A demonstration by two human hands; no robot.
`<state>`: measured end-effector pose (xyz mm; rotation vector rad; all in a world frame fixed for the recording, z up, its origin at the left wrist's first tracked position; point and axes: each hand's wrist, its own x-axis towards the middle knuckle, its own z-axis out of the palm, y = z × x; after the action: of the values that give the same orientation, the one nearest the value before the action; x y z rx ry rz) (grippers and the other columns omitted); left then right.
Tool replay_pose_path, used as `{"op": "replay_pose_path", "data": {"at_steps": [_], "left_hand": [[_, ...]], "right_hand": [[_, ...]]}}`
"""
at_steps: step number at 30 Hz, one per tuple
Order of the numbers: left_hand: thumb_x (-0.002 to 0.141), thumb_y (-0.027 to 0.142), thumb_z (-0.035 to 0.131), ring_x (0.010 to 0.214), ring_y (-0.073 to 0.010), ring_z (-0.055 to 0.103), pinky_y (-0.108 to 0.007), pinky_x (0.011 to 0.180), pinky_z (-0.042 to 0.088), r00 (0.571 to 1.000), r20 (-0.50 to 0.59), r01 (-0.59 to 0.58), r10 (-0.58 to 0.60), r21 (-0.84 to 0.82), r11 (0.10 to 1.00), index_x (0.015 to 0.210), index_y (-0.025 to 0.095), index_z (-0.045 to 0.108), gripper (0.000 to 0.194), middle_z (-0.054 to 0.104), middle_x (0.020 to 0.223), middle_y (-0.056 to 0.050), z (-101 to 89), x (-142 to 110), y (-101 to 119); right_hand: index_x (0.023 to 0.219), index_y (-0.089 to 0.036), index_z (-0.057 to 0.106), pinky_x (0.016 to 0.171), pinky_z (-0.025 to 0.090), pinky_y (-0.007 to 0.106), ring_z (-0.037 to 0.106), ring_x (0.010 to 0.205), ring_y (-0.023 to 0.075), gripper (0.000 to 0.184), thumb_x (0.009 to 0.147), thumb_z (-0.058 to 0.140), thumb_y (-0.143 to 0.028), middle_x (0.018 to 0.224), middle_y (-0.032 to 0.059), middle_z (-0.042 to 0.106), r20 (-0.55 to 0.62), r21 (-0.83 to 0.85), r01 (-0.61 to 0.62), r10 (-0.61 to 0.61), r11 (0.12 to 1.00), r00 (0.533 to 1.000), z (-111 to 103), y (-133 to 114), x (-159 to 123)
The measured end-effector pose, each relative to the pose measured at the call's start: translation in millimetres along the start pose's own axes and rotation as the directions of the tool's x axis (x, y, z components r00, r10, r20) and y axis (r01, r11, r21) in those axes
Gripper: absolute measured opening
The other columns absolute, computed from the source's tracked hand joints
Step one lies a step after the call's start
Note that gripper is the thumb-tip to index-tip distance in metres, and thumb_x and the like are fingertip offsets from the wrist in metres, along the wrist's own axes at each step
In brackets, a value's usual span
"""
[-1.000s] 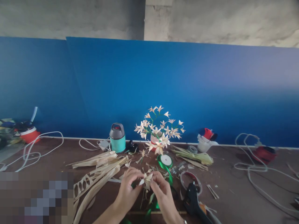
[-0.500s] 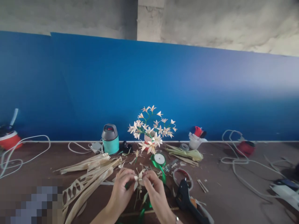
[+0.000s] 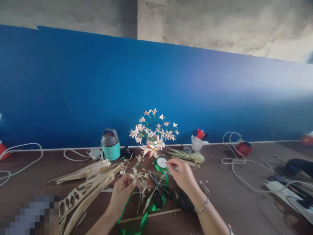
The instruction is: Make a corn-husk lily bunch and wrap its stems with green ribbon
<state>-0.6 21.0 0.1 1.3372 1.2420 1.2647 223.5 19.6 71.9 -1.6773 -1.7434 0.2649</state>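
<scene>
My left hand pinches a cream-coloured husk flower with pointed petals. Over to the right, my right hand is raised beside the ribbon spool, its thumb and fingertips together; anything between them is too small to make out. Black-handled scissors lie between the hands on a loose green ribbon. More loose husk flowers rest by my left fingertips. Behind the spool stands a pot full of similar flowers on green stems. My right forearm partly hides a dark glue gun.
Dried husk strips spread across the left of the brown table. A turquoise container with a grey lid stands behind them. At the back right are a husk bundle, a white cup and cables. A blue panel rises behind.
My hands have moved apart: the left keeps the flower, while the right has left it and risen to the right beside the spool. The scissors now show, and the view has shifted slightly.
</scene>
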Motion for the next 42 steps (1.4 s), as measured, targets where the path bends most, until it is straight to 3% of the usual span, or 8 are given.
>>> {"op": "replay_pose_path", "data": {"at_steps": [3,8,14,21,27,31,37,42], "left_hand": [[0.063,0.041,0.065,0.057,-0.012,0.044,-0.022,0.058,0.035,0.997,-0.007,0.071,-0.071,-0.067,0.995,0.054,0.018,0.05,0.029,0.046,0.055,0.004,0.7,0,3],[0.061,0.041,0.067,0.061,-0.0133,0.048,-0.023,0.062,0.038,0.989,0.056,0.146,-0.138,-0.156,0.977,0.058,0.017,0.051,0.028,0.05,0.057,0.003,1.1,1,2],[0.061,0.043,0.067,0.06,-0.0139,0.049,-0.023,0.061,0.039,0.99,0.066,0.135,-0.127,-0.137,0.981,0.057,0.017,0.052,0.03,0.052,0.057,0.003,1.0,1,1],[0.063,0.045,0.066,0.059,-0.0126,0.045,-0.021,0.059,0.036,0.993,0.079,0.097,-0.089,-0.109,0.989,0.056,0.017,0.05,0.033,0.047,0.056,0.004,-2.5,2,1],[0.063,0.045,0.066,0.06,-0.0132,0.046,-0.022,0.062,0.037,0.989,0.091,0.126,-0.115,-0.128,0.984,0.058,0.017,0.049,0.033,0.049,0.058,0.004,-1.6,2,-1],[0.061,0.045,0.067,0.06,-0.0132,0.046,-0.022,0.061,0.036,0.991,0.057,0.128,-0.121,-0.143,0.981,0.057,0.017,0.05,0.033,0.05,0.057,0.003,0.8,2,1],[0.06,0.045,0.068,0.059,-0.0128,0.047,-0.022,0.059,0.036,0.99,0.071,0.132,-0.122,-0.154,0.979,0.057,0.017,0.05,0.034,0.052,0.057,0.003,1.5,2,3],[0.062,0.048,0.066,0.055,-0.0115,0.044,-0.021,0.055,0.034,0.993,0.038,0.115,-0.111,-0.134,0.984,0.056,0.017,0.048,0.035,0.047,0.053,0.005,2.0,0,4]], "right_hand": [[0.074,-0.022,0.069,0.067,0.041,0.024,0.062,0.076,0.0177,0.023,0.077,0.046,-0.021,0.079,0.0024,0.07,0.139,-0.27,-0.027,0.067,0.963,0.988,-13,9,6],[0.066,-0.025,0.071,0.068,0.036,0.027,0.062,0.078,0.0198,0.025,0.072,0.048,-0.016,0.077,0.0017,0.071,0.202,-0.457,-0.046,0.154,0.888,0.967,-24,15,13],[0.064,-0.019,0.071,0.072,0.033,0.029,0.059,0.085,0.0236,0.018,0.061,0.057,-0.008,0.077,0.0087,0.071,0.391,-0.592,0.11,0.166,0.798,0.905,-3,15,19],[0.079,-0.011,0.069,0.079,0.028,0.033,0.053,0.095,0.0265,0.019,0.067,0.054,-0.006,0.091,0.0155,0.068,0.475,-0.631,0.244,0.118,0.737,0.872,19,21,14],[0.071,-0.012,0.068,0.078,0.028,0.033,0.054,0.093,0.0262,0.017,0.065,0.054,-0.004,0.086,0.014,0.067,0.453,-0.628,0.252,0.083,0.736,0.888,8,19,20],[0.07,-0.017,0.068,0.076,0.028,0.032,0.055,0.092,0.0242,0.02,0.072,0.05,-0.009,0.085,0.0098,0.068,0.429,-0.606,0.249,0.046,0.756,0.902,-1,18,26],[0.071,-0.019,0.069,0.073,0.029,0.029,0.058,0.086,0.0205,0.02,0.073,0.05,-0.011,0.078,0.0061,0.069,0.45,-0.58,0.248,0.051,0.776,0.892,0,22,28],[0.076,-0.02,0.07,0.075,0.031,0.028,0.057,0.092,0.0216,0.021,0.07,0.052,-0.011,0.084,0.0063,0.07,0.469,-0.596,0.233,0.097,0.769,0.878,0,19,26]]}}
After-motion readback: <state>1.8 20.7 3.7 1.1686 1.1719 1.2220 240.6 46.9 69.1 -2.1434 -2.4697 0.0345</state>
